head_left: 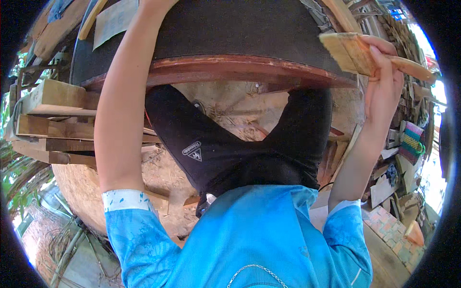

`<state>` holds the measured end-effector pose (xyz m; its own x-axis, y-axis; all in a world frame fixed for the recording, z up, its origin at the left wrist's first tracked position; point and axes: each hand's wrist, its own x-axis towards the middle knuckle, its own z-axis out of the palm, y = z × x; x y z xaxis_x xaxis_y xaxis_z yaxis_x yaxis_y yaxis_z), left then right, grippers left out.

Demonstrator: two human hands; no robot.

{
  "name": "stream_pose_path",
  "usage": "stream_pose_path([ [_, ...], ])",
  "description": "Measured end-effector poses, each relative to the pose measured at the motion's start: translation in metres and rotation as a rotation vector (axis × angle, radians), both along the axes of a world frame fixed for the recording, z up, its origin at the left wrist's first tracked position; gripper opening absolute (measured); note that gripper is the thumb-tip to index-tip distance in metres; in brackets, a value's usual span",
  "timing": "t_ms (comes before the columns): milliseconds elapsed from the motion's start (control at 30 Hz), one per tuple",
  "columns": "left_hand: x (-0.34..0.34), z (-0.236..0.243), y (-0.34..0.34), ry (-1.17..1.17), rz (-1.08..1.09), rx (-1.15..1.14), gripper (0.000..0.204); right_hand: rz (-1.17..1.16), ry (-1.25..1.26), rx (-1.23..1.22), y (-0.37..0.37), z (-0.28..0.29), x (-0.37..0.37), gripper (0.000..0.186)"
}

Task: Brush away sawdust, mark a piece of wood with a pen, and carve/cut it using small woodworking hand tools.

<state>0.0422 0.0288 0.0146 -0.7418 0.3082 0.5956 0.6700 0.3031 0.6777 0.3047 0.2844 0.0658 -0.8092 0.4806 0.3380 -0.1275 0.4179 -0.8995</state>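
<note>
Dark on top and edged in red-brown wood, the desk (240,33) spans the upper view, with stacked timber (62,102) to its left. A wide brush (353,52) is near the desk's right end, bristles leftward, clasped in the right grip (385,77); the left grip (156,3) is cut off above, its hold impossible to tell.

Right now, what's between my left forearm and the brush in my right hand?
In the head view, only the black surface spans from your left forearm to the brush, its reddish edge nearer you.
</note>
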Motion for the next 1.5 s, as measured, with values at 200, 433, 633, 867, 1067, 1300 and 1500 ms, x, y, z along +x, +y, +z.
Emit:
stream_pose_path([
  [200, 0.001, 0.001, 0.005, -0.013, -0.019, 0.002, 0.042, 0.321, -0.302, -0.073, -0.010, -0.027, 0.028, 0.017],
  [433, 0.001, 0.002, 0.006, -0.029, 0.020, -0.002, 0.044, -0.098, -0.015, 0.231, -0.007, -0.002, 0.030, 0.017],
  [633, 0.001, 0.005, 0.003, -0.060, 0.030, -0.038, 0.044, -0.290, -0.298, 0.531, -0.011, -0.025, 0.034, 0.013],
  [867, 0.001, 0.000, 0.002, 0.016, 0.016, -0.011, 0.043, 0.310, -0.045, -0.016, -0.056, -0.022, 0.027, 0.014],
  [1067, 0.020, 0.015, 0.000, -0.020, 0.031, -0.012, 0.039, 0.511, -0.171, 0.203, -0.087, -0.018, -0.020, 0.015],
  [1300, 0.082, -0.016, -0.077, -0.079, 0.093, 0.506, 0.035, 0.431, 0.009, 0.371, -0.128, -0.018, -0.075, 0.019],
  [1500, 0.155, -0.023, -0.112, -0.293, 0.359, 0.750, 0.050, 0.489, -0.245, 0.598, -0.193, -0.027, -0.121, 0.032],
])
